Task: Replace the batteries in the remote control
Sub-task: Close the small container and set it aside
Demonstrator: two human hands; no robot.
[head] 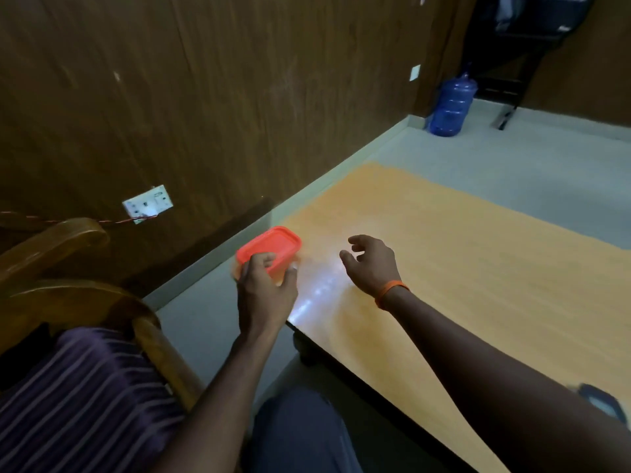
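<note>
Wall (pixel 205 97): dark wood panelling, fills the upper left of the view.
Floor (pixel 512 158): pale grey, runs along the wall and past the table.
Table (pixel 478 268): light orange-toned wood top with a dark edge; a bright glare patch lies near its left corner.
Chair (pixel 68 254): curved wooden frame at the left, beside the person's striped garment (pixel 85 397).
Water jug (pixel 452 105): large, blue, on the floor at the far wall, well apart from the table.
Container (pixel 273 247): small clear tub with an orange-red lid, at the table's left corner; contents cannot be told through the blur.
Left hand (pixel 264 288): fingers wrapped around the near side of the container, gripping it.
Right hand (pixel 372 264): above the table just right of the container, fingers spread and loosely curled, holding nothing; orange band (pixel 391 293) on the wrist.
Wall socket (pixel 148 203): white plate, low on the panelling, with a reddish wire running left.
Remote control: cannot be told; a dark blurred object (pixel 602 402) lies on the table at the lower right edge.
</note>
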